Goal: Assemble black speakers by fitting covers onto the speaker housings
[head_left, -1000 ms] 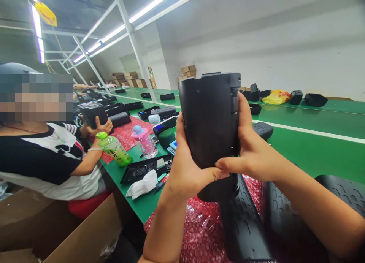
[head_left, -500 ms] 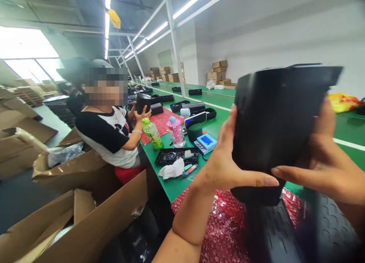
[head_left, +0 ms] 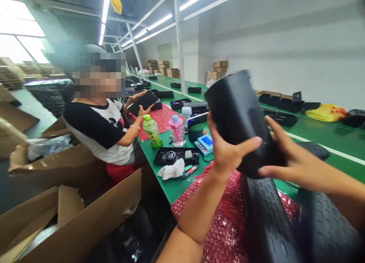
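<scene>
As our left hand [head_left: 229, 153] clasps one side of the black housing [head_left: 234, 107] and our right hand [head_left: 295, 162] grips the other, fingers curled round and thumbs towards us, we've got it tilted in mid-air, above the red bubble wrap [head_left: 221, 232] and ridged black panels [head_left: 272, 213]. To our left, a co-worker [head_left: 91, 120] holds a dark case [head_left: 145, 103] two-handed.

Below the black housing [head_left: 235, 113], passage is being blocked by ribbed cases [head_left: 275, 217]; room is being left over the table [head_left: 336, 135] beyond
</scene>
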Demonstrator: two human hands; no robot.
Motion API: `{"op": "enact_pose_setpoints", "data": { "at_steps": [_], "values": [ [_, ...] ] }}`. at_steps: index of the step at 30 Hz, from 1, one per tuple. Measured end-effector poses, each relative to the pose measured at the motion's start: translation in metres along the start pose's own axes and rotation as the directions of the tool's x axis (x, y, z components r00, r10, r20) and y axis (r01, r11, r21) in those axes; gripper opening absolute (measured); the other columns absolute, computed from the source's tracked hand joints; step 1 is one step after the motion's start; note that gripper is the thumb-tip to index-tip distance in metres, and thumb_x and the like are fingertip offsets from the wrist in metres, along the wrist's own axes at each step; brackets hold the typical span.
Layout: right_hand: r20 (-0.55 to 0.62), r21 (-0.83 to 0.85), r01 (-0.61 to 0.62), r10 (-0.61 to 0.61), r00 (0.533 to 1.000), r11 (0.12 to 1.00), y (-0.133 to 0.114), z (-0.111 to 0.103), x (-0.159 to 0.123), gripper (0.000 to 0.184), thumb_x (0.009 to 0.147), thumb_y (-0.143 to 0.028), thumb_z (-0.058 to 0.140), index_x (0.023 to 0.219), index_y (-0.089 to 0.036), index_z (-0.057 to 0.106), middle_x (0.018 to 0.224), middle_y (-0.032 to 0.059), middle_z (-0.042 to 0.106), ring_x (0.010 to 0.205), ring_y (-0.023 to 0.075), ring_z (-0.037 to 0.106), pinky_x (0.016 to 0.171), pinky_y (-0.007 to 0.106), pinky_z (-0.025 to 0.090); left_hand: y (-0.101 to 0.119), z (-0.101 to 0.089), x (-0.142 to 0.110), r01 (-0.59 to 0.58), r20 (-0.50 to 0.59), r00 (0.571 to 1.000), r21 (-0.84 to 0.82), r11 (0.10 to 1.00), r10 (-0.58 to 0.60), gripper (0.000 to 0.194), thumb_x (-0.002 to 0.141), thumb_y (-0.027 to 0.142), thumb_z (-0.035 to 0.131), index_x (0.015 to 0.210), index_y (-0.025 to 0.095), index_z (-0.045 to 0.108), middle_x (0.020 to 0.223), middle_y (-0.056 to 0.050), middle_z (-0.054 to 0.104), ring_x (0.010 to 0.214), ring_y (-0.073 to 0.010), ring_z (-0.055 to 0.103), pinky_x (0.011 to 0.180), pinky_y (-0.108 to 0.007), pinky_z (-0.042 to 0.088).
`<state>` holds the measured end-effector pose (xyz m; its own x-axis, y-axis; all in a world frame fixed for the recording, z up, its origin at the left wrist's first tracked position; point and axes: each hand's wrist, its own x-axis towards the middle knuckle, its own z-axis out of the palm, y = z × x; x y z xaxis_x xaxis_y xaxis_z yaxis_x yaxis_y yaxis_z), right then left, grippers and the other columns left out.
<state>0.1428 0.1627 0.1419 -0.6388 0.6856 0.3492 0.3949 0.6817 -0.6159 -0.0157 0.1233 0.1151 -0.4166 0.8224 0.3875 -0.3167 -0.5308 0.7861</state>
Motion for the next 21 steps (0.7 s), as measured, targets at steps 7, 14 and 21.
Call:
{"op": "enact_pose_setpoints", "data": {
  "at_steps": [7,14,21],
  "values": [
    [-0.024,0.245,-0.272,0.286,0.958,0.930,0.002,0.018,0.053,0.122,0.052,-0.045,0.091,0.150,-0.011,0.027,0.136,0.0183,0.053,0.117,0.0367,0.057,0.102,0.050,0.050,-0.002,-0.022,0.030,0.090,-0.052,0.992,-0.321,0.943,-0.113,0.101,0.068,0.040,0.074,0.152,0.031,0.018,0.146,-0.011,0.049,0.134,-0.0270,0.050,0.112,-0.042,0.040],
    [0.077,0.834,-0.435,0.710,0.700,0.339,0.084,0.020,0.109,0.026,0.082,-0.028,0.072,0.100,-0.011,0.065,0.084,0.0078,0.069,0.068,0.0184,0.063,0.061,0.029,0.055,-0.006,-0.060,0.061,0.254,-0.121,0.926,-0.501,0.827,-0.357,0.044,0.071,0.038,0.061,0.111,0.022,0.055,0.105,-0.010,0.063,0.098,-0.0232,0.067,0.097,-0.042,0.048],
    [0.044,0.889,-0.438,0.929,0.367,0.131,0.174,0.041,0.132,0.039,0.100,-0.047,0.054,0.120,-0.014,0.058,0.108,0.0081,0.062,0.088,0.0184,0.063,0.077,0.036,0.057,0.011,-0.065,0.060,0.111,-0.295,0.909,-0.511,0.852,-0.295,0.019,0.066,0.032,0.062,0.081,0.020,0.061,0.077,0.000,0.064,0.071,-0.0143,0.061,0.084,-0.036,0.048]
  ]
}}
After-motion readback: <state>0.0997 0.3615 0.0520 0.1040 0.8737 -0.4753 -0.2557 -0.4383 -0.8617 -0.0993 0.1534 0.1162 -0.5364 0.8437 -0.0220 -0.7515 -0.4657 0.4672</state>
